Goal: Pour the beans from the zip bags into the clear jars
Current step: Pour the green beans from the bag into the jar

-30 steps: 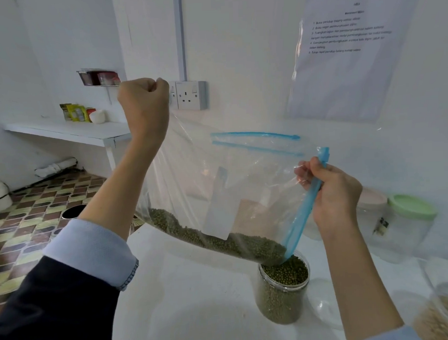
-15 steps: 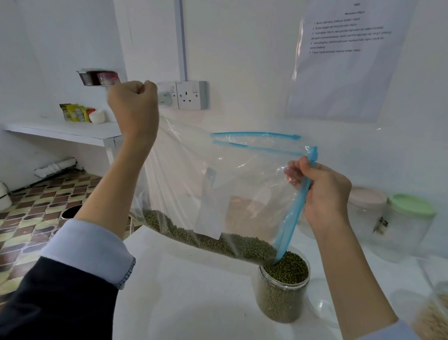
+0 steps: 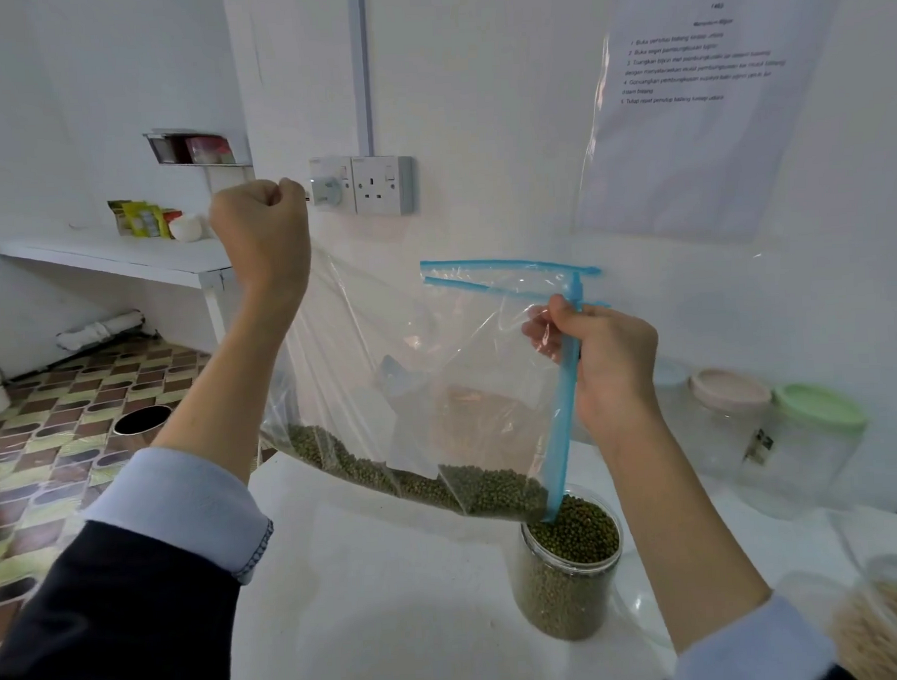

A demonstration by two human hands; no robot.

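Note:
A clear zip bag (image 3: 437,371) with a blue zip strip hangs tilted over the white table (image 3: 396,599). Green beans (image 3: 432,487) lie along its lower edge and run toward its open corner. My left hand (image 3: 259,230) grips the bag's raised bottom corner in a fist. My right hand (image 3: 599,364) pinches the blue zip edge beside the mouth. The mouth's low corner dips into a clear jar (image 3: 567,586), which is filled with green beans up to its rim.
Two lidded clear jars, one pink-lidded (image 3: 726,394) and one green-lidded (image 3: 810,442), stand at the back right by the wall. A jar of pale grains (image 3: 890,623) sits at the right edge. A clear lid (image 3: 638,604) lies beside the bean jar. A wall socket (image 3: 362,186) is behind my left hand.
My left hand has moved left and slightly lower with the bag's corner. My right hand has shifted left. More beans have slid toward the jar, which is now fuller.

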